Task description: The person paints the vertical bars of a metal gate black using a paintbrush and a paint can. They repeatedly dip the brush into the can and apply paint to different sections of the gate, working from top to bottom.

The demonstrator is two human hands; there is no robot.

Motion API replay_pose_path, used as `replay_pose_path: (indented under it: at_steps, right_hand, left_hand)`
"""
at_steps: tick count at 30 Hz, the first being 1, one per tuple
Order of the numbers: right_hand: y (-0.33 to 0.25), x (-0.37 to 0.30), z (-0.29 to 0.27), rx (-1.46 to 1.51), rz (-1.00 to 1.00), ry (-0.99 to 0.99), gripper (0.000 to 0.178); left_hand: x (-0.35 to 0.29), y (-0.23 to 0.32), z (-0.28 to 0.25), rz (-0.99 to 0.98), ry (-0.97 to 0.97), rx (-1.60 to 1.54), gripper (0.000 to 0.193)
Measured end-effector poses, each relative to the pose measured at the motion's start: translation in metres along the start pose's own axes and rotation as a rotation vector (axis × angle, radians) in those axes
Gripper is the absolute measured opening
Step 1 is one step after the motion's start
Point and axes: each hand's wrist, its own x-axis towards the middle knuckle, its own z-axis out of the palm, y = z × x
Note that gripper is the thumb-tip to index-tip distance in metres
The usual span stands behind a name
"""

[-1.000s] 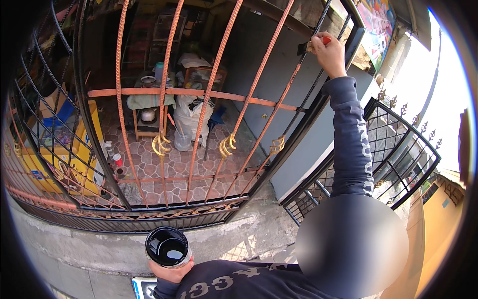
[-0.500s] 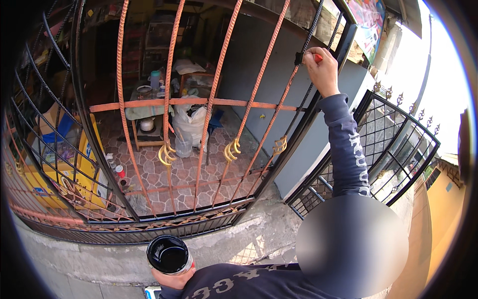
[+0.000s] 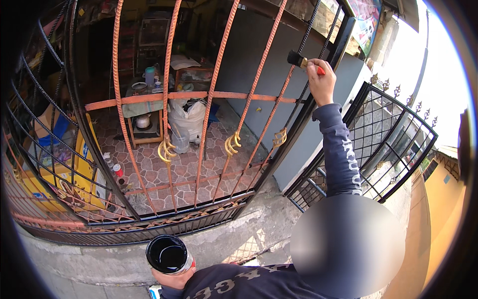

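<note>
My right hand (image 3: 322,88), raised at the upper right, grips a paintbrush (image 3: 304,62) by its red-tipped handle. Its dark, paint-covered bristles point left at a twisted metal bar (image 3: 283,88) of the window-like grille; whether they touch it I cannot tell. That bar is black above the brush and reddish-brown below. Down at the lower middle, my left hand (image 3: 172,280) is wrapped round an open paint can (image 3: 168,254) holding glossy black paint. The can's mouth faces up, and its label is mostly covered by my fingers.
A reddish crossbar (image 3: 189,94) and gold curled ornaments (image 3: 232,143) belong to the grille. Behind it are a white sack (image 3: 188,117), a small table (image 3: 144,107) and a yellow crate-like box (image 3: 50,184). A black lattice gate (image 3: 368,144) stands at right.
My right hand has come down slightly along the bar, and the brush has tilted so its bristles point up and left. The paint can stays in my left hand, nearly unmoved.
</note>
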Motion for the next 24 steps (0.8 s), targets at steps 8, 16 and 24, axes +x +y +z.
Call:
replay_pose_path:
  at_steps: [8,16,24]
  right_hand:
    - [0.009,-0.028,0.013,0.109,-0.036,0.286,0.012]
    - [0.014,-0.032,0.008,0.31,-0.049,0.359,0.012]
    - [0.005,-0.029,0.002,0.153,-0.221,0.343,0.01]
  left_hand:
    - [-0.002,0.01,0.004,-0.067,0.02,0.002,0.104]
    - [0.0,0.01,0.001,-0.065,0.001,0.022,0.108]
    - [-0.006,0.008,0.008,-0.098,0.003,-0.007,0.107]
